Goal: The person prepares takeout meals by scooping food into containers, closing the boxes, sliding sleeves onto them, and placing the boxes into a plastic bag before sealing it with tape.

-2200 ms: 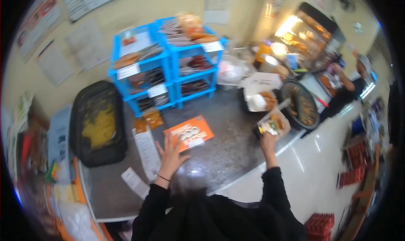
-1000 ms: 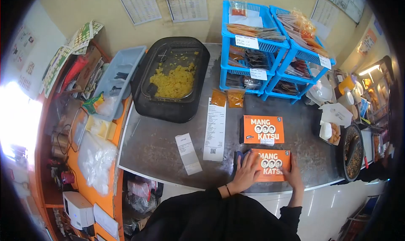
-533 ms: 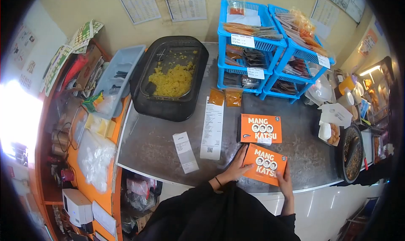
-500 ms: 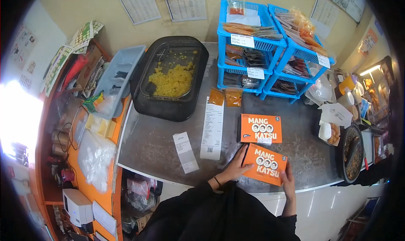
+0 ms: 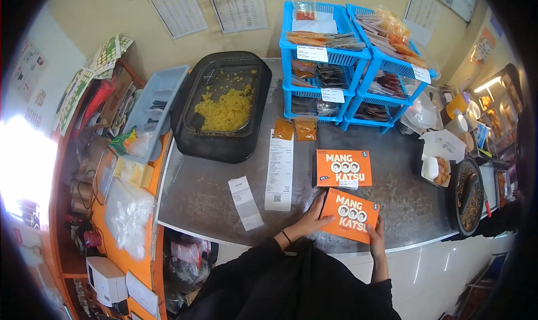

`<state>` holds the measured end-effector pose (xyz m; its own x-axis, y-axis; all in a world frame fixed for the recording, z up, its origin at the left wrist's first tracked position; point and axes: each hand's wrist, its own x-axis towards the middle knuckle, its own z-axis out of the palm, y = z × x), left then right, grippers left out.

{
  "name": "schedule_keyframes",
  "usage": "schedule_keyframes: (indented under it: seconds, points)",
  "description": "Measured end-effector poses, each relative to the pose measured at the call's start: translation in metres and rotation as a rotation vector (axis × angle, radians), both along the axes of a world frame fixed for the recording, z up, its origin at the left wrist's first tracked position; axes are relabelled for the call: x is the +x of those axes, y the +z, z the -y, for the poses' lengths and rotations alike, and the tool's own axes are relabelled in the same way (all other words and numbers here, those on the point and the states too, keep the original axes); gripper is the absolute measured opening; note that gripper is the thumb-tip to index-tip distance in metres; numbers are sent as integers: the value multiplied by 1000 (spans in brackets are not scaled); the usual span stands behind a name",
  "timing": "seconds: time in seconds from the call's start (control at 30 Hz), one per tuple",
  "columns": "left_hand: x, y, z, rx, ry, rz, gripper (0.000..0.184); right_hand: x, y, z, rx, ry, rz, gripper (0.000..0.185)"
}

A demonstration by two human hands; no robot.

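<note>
An orange food box (image 5: 348,214) marked "MANG KATSU" is tilted between my two hands near the counter's front edge. My left hand (image 5: 311,218) grips its left side, thumb on the lid. On the right side my right hand (image 5: 377,236) is closed around the edge, with fingers partly hidden. Just behind lies a second orange box (image 5: 344,167) of the same kind, with a white label at its lower edge. Left of the boxes are a long printed receipt (image 5: 278,177) and a shorter receipt (image 5: 245,202). Two sauce sachets (image 5: 305,129) rest at the long receipt's top.
A black tray (image 5: 188,143) with yellow rice (image 5: 225,110) stands at the back left. Blue tiered racks (image 5: 327,56) with sachets stand behind the boxes. At right are an open food box (image 5: 443,146) and a dark round pan (image 5: 468,196).
The view has shifted slightly, so the counter items appear a little to the left. My right hand has moved slightly up along the box's right edge. Both hands still hold the box.
</note>
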<state>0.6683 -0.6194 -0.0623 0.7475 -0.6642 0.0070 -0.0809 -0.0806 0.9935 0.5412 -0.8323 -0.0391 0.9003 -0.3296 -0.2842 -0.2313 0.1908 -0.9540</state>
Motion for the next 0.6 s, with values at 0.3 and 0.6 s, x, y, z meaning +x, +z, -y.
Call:
schedule_keyframes:
  seconds: [0.3, 0.6]
  points:
    - [40, 69, -3, 287, -203, -354, 69, 11, 66, 31, -44, -12, -497, 65]
    - [9, 43, 4, 102, -96, -388, 69, -2, 33, 12, 251, 80, -211, 56]
